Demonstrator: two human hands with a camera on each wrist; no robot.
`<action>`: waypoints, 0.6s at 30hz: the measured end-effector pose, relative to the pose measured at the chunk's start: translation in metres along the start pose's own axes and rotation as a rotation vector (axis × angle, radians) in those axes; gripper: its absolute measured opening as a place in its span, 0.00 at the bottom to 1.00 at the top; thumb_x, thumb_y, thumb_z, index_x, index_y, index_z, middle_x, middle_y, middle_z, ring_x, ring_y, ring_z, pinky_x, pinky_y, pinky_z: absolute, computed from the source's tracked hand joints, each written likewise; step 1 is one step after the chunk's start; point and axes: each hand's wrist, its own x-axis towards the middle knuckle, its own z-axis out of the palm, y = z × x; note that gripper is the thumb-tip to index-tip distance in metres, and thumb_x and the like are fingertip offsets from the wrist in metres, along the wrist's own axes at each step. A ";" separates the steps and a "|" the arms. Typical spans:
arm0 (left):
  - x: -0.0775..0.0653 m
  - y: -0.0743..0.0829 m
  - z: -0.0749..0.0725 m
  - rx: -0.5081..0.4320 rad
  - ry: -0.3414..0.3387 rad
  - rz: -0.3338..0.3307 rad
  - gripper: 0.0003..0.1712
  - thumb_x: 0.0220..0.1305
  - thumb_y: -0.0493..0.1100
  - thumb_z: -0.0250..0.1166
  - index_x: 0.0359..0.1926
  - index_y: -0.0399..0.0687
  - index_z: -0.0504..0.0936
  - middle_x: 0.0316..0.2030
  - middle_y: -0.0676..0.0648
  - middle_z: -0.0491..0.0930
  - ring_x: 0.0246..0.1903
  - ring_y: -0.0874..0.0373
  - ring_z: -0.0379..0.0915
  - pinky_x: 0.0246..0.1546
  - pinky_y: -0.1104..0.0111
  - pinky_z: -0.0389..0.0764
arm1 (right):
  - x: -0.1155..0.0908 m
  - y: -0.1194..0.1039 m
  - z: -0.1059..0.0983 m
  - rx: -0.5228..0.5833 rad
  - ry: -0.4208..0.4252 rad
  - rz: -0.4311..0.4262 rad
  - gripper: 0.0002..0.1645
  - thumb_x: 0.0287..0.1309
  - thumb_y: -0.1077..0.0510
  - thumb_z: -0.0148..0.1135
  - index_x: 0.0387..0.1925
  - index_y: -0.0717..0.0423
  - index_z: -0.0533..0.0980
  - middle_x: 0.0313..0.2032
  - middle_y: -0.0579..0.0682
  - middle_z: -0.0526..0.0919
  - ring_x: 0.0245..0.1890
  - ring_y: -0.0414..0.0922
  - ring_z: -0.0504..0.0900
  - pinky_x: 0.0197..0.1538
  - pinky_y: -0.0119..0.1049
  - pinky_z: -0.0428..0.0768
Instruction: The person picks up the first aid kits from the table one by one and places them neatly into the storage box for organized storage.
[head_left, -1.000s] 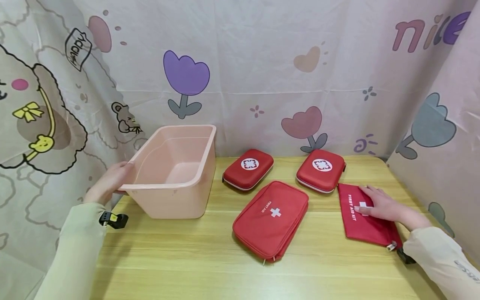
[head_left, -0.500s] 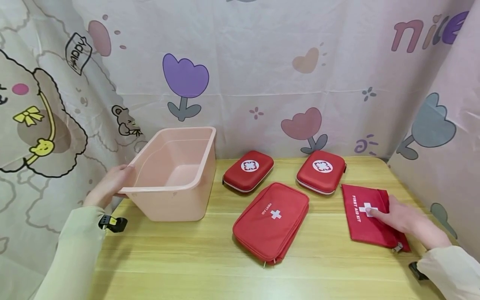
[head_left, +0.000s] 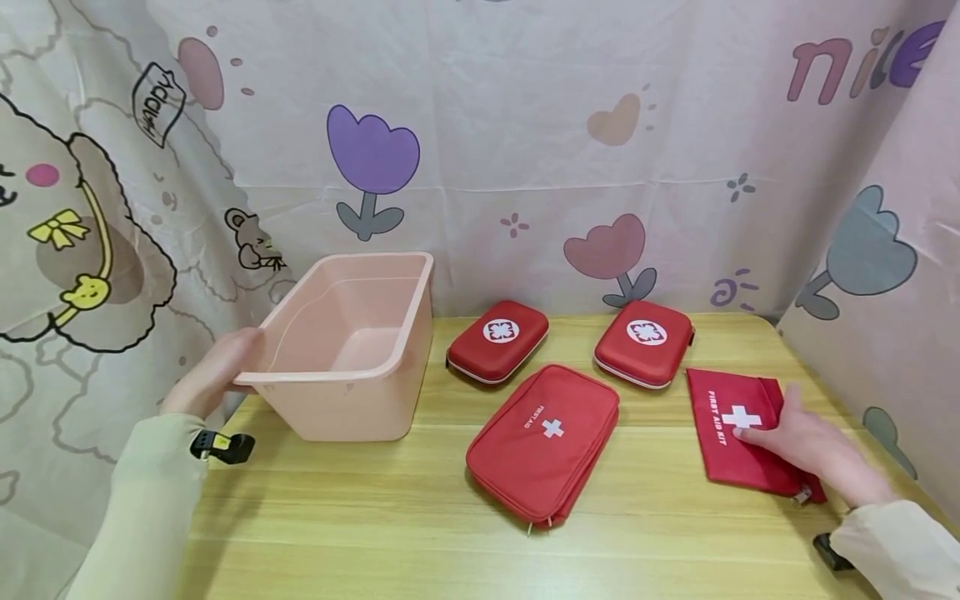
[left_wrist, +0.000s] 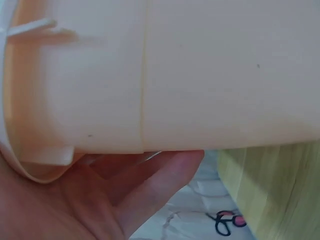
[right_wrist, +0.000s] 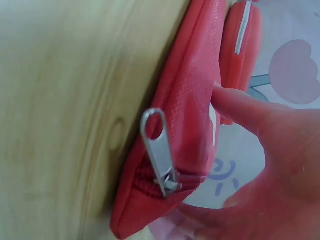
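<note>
My left hand point(head_left: 213, 371) holds the left rim of a pink plastic tub point(head_left: 341, 408). In the left wrist view its fingers point(left_wrist: 160, 185) lie along the tub's outer wall, below the rim. At the right, my right hand point(head_left: 821, 450) grips the outer edge of a flat red first aid pouch point(head_left: 746, 462). The thumb presses on top by the white cross, while the other fingers go behind the far edge, partly hidden. A metal zipper pull point(right_wrist: 159, 142) hangs from the pouch's near corner in the right wrist view.
A larger red first aid bag point(head_left: 525, 462) lies mid-table. Behind it sit two red hard cases with round white emblems, a left case point(head_left: 480, 346) and a right case point(head_left: 637, 358). Patterned curtains point(head_left: 480, 125) enclose the wooden table point(head_left: 420, 517) at the back and sides.
My right hand has moved from lying over the pouch to its right edge, thumb on top. The pouch has shifted slightly right. My left hand stays at the tub rim.
</note>
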 end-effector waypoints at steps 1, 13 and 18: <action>0.000 -0.001 0.000 -0.022 0.000 -0.002 0.38 0.77 0.57 0.31 0.67 0.27 0.57 0.52 0.30 0.71 0.35 0.59 0.77 0.37 0.60 0.81 | 0.001 0.001 0.000 0.025 0.006 0.005 0.76 0.52 0.33 0.67 0.65 0.79 0.27 0.45 0.81 0.61 0.42 0.69 0.69 0.38 0.55 0.76; 0.001 -0.004 0.001 -0.088 -0.011 -0.011 0.40 0.77 0.59 0.31 0.71 0.27 0.50 0.58 0.26 0.65 0.36 0.64 0.75 0.38 0.62 0.81 | 0.007 0.022 -0.004 0.358 -0.072 -0.012 0.47 0.61 0.47 0.63 0.54 0.86 0.54 0.31 0.58 0.78 0.29 0.48 0.80 0.32 0.38 0.81; 0.000 -0.004 0.000 -0.083 -0.013 -0.015 0.41 0.77 0.59 0.30 0.72 0.27 0.49 0.58 0.26 0.64 0.37 0.64 0.75 0.38 0.62 0.80 | 0.004 0.024 -0.005 0.574 -0.133 0.036 0.34 0.66 0.48 0.57 0.50 0.78 0.59 0.27 0.46 0.80 0.25 0.46 0.84 0.32 0.38 0.83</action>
